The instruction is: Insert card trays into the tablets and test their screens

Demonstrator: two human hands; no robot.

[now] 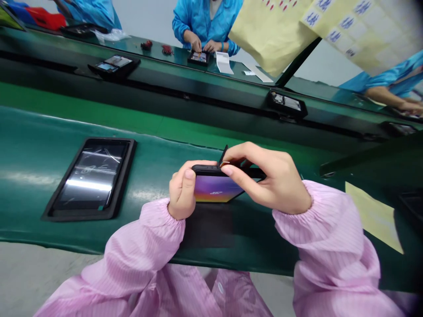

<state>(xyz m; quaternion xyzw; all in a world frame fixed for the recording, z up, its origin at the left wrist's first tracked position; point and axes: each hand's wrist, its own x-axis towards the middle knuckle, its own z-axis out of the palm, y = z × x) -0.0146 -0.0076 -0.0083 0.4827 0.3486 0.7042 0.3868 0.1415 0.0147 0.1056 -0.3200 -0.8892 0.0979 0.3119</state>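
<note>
A black tablet (214, 188) with a lit purple-to-yellow screen is held above the bench, its top edge turned up toward me. My left hand (183, 187) is closed around its left end, thumb on the front. On the top edge a small black flap (224, 154) stands up. My right hand (267, 178) pinches a small card (224, 164), pale with an orange tint, against that edge beside the flap. Its exact kind is too small to tell. Below the tablet, a dark mat (209, 226) lies on the bench.
To the left a second tablet (94, 176), screen dark, lies in a black tray (53, 215). Yellow paper (376, 215) is at right. Beyond, a conveyor carries devices in black trays (287, 105). Co-workers in blue sleeves (185, 22) work across it. Yellow sheets (271, 35) hang at upper right.
</note>
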